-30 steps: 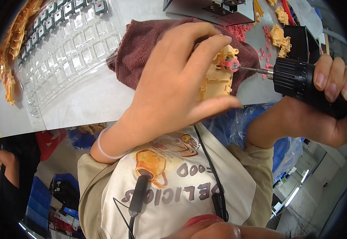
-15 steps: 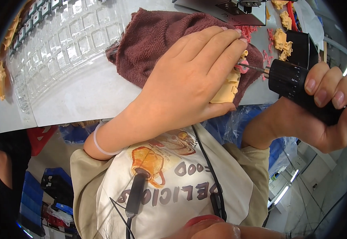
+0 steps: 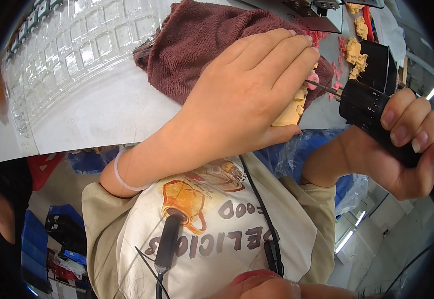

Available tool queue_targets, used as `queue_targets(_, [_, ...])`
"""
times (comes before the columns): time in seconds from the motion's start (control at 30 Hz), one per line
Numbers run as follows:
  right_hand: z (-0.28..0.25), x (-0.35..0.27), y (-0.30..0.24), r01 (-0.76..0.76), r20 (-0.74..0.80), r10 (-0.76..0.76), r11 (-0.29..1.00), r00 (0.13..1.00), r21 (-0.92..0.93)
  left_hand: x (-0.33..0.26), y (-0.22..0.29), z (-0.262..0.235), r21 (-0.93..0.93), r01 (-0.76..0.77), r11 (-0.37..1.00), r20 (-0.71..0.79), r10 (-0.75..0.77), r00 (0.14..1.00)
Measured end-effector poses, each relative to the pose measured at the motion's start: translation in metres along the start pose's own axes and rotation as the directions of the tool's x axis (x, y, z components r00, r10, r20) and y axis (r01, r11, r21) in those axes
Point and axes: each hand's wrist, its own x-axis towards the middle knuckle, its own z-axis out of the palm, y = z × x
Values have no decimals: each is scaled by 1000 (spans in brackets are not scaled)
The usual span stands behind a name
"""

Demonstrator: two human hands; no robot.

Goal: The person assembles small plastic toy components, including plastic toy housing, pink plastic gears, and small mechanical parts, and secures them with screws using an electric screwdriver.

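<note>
My left hand [image 3: 257, 82] lies over a yellow plastic part [image 3: 292, 110] and grips it, thumb along the near edge and fingers across the top. Much of the part is hidden under the palm. Beneath it is a folded maroon towel [image 3: 192, 47]. A small pink piece [image 3: 313, 79] sits at the part's right side, just past my fingers. In my right hand [image 3: 406, 144], fingers wrapped round it, is a black electric screwdriver [image 3: 364, 102]. Its thin bit points left and reaches the pink piece; whether it sits in a screw cannot be made out.
Clear plastic trays [image 3: 87, 55] cover the table's left side. Loose pink pieces [image 3: 337, 70] and more yellow parts [image 3: 355, 57] lie at the right, by a black box [image 3: 379, 65]. A dark metal device [image 3: 322, 15] stands behind the towel. Blue bins [image 3: 35, 249] are at lower left.
The whole view has shifted slightly. My left hand keeps its hold on the yellow part, and the screwdriver bit stays at the pink piece with the right hand tilted a little differently.
</note>
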Motion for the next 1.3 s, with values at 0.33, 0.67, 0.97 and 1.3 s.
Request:
queue_targets(0.33, [-8,3,-9,-163,32,167,982,985,-96,-1,-4,5,-23,-1,1000,-50,0,999])
queue_targets(0.67, [14,-1,0,-214,25,218,970,976,-119,-2,-2,6,8,-11,1000,-71,11,997])
queue_targets(0.97, [-1,6,-26,-43,-286,99,980,953,194,2,2,-5,73,-61,995,2,61,998])
queue_targets(1.3, [-47,-17,-64,97,-286,-64,990,956,103,-9,37,-41,383,-154,911,171,94,981])
